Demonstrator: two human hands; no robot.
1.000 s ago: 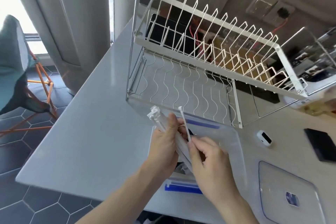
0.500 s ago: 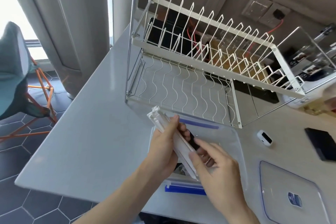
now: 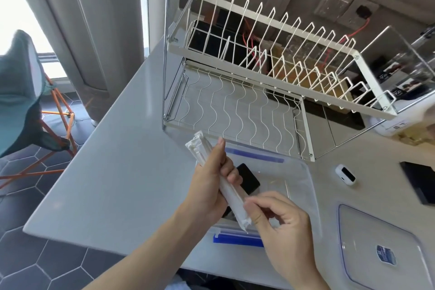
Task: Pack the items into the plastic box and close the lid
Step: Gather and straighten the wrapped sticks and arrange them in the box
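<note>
A bundle of white paper-wrapped sticks point(image 3: 220, 179), probably chopsticks or straws, is being held above the open plastic box point(image 3: 299, 186) on the counter point(image 3: 113, 172). The bundle is being gripped around its middle by the left hand point(image 3: 211, 186), fingers curled over it, while its lower tip is being pinched between thumb and forefinger of the right hand point(image 3: 280, 226). A black flat object point(image 3: 248, 180) is already lying inside the box. The lid point(image 3: 381, 249) is lying apart on the counter, to the right of the box, and a small white device point(image 3: 345, 174) is sitting near it, unpacked. The packing step is judged to be in hand, with closing not yet begun. For the next move, the bundle is probably needing to be tilted flat and lowered lengthwise into the box, beside the black object, so that the lid can seat later.
</note>
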